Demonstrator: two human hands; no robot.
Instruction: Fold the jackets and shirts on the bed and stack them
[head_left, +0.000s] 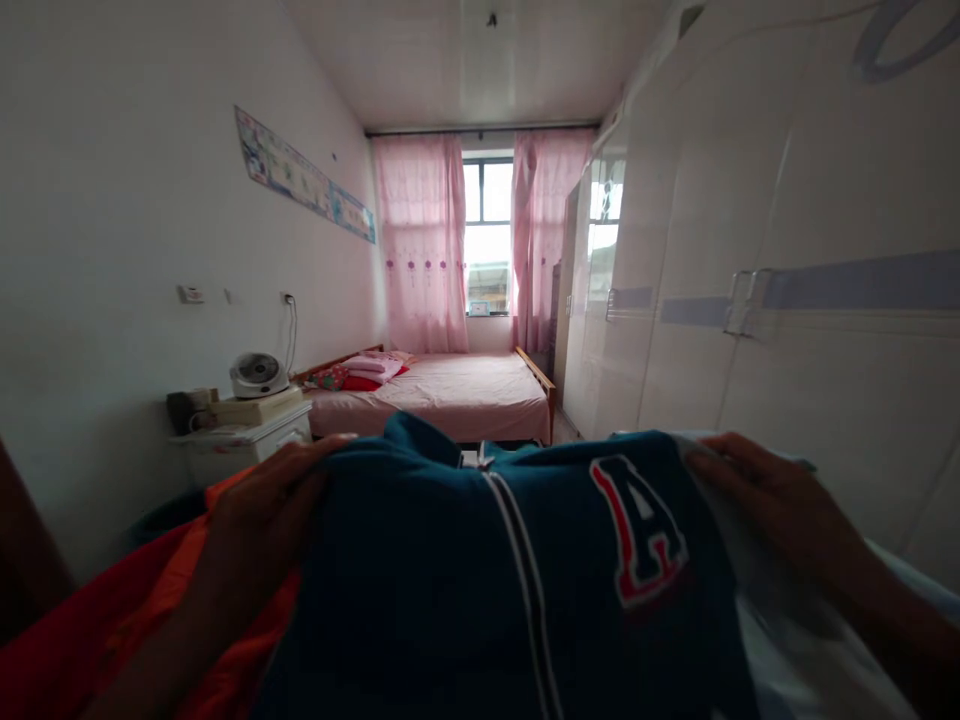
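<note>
A dark teal zip-up jacket [427, 560] hangs spread out in front of me, with a white-edged zipper down its middle and a large red-and-white letter A on one side. My left hand [274, 500] grips the jacket's left shoulder, fingers closed over the cloth. At the opposite shoulder, where pale sleeve fabric begins, my right hand [757, 485] pinches the edge. The collar stands up between the two hands. Shadow hides the jacket's lower part, which runs out of the picture.
Orange-red cloth [161, 590] lies below my left arm. A bed with a pink sheet [465, 385] stands ahead, under a pink-curtained window. On the left, a white cabinet [251, 440] carries a small fan [259, 373]. Tall white wardrobes [690, 230] line the right side.
</note>
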